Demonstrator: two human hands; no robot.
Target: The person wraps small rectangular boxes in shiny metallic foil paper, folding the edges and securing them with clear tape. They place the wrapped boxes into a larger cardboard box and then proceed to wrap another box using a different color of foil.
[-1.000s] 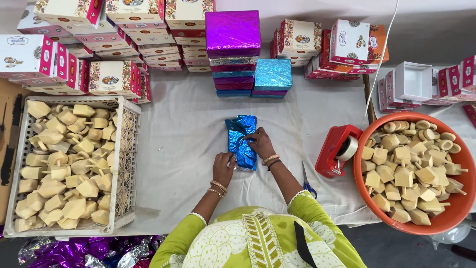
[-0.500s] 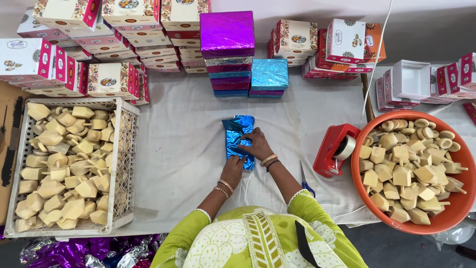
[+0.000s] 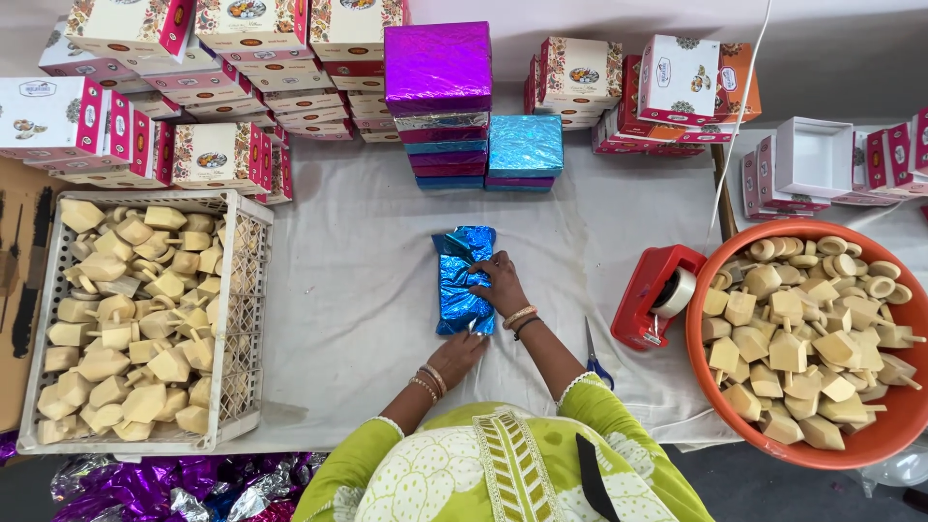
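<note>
A box wrapped in shiny blue foil (image 3: 464,282) lies on the white cloth (image 3: 358,290) between the two hands. The right hand (image 3: 498,280) rests on top of it, fingers bent and pressing the foil down. The left hand (image 3: 458,354) is at its near end, fingertips touching the foil's edge (fingers loosely extended, gripping nothing). Right of the right hand stands a red tape dispenser (image 3: 657,295), with scissors (image 3: 595,358) nearer.

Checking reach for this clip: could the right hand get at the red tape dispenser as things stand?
Probably yes: the right hand rests on the blue foil parcel, and only bare white cloth lies between it and the red tape dispenser.
</note>
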